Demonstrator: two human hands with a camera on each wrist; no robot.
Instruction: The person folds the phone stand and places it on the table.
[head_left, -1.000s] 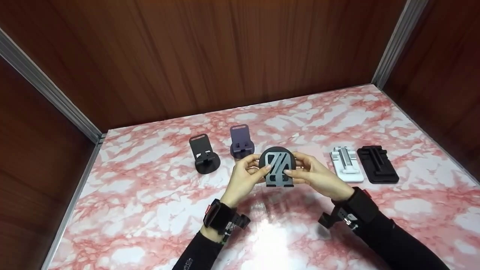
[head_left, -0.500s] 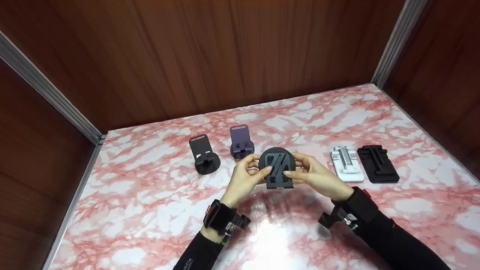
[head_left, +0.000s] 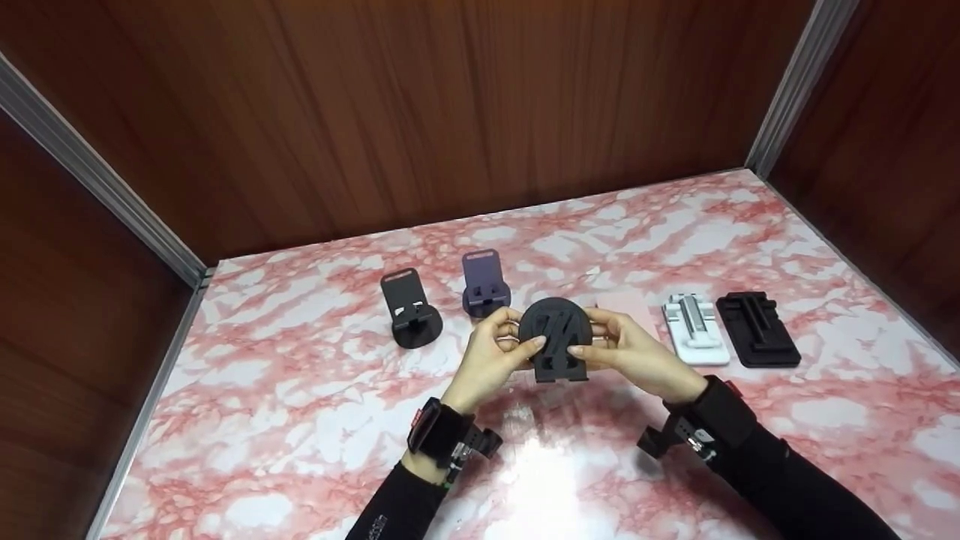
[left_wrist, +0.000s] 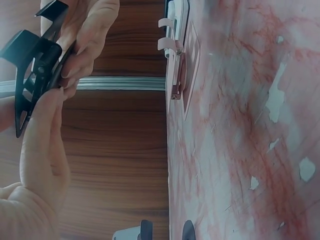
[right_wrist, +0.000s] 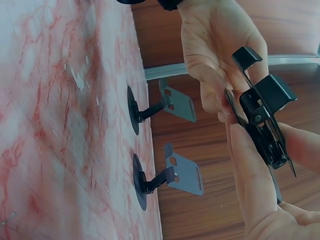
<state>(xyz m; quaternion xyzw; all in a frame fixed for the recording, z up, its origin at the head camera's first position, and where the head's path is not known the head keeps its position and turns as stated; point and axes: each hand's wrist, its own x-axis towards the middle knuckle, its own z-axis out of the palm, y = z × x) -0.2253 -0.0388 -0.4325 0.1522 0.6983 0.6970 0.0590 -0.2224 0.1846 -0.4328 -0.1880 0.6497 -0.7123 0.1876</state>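
Both hands hold a black metal phone stand [head_left: 555, 330], folded flat, up above the marbled table. Its slotted back plate faces the head camera, with the round base disc behind it and the two lip hooks at the bottom. The left hand [head_left: 491, 352] pinches the left side, thumb on the plate and fingers behind the disc. On the opposite edge, the right hand [head_left: 637, 352] grips it the same way. Seen side-on in the right wrist view, the stand's hinge [right_wrist: 257, 118] sits between plate and disc, which lie close together.
An unfolded black phone stand [head_left: 405, 292] and a purple one [head_left: 481, 274] stand behind to the left. A pink flat item [head_left: 630, 306] is partly behind the right hand. Folded white [head_left: 694, 330] and black [head_left: 757, 330] stands lie right. Wood-grain panels [head_left: 450, 112] enclose the table.
The held stand has tilted a little and dropped slightly; its plate has gone from shiny grey to dark. Both hands keep the same grip.
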